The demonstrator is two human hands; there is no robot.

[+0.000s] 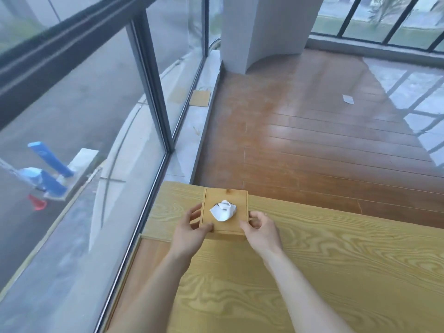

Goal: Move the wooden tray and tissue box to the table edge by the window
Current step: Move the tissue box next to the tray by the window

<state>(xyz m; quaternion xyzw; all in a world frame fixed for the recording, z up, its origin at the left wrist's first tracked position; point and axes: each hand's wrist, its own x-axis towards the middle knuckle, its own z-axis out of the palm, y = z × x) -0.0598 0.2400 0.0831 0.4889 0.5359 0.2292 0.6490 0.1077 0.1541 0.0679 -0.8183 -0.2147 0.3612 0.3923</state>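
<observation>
Wooden tissue box (225, 213), square lid with a crumpled white tissue (223, 210) poking out of the centre slot, sitting at the far corner of the pale wood-grain table (336, 260), close to the window (84, 116) side and near the far edge. Gripped from both sides: left hand (192, 227) curled round the left wall, thumb near the front corner; right hand (260, 228) wrapped on the right wall, fingers half closed against the wood. Can't tell if lifted or resting on the top. Looks like the placing step for the box, near done. Wooden tray not identifiable here; lower strip at the table's window side might be it, unclear. Next move, probably: square up to the edge, let go with both hands, keep clear of the drop to the wooden floor (312, 140).
</observation>
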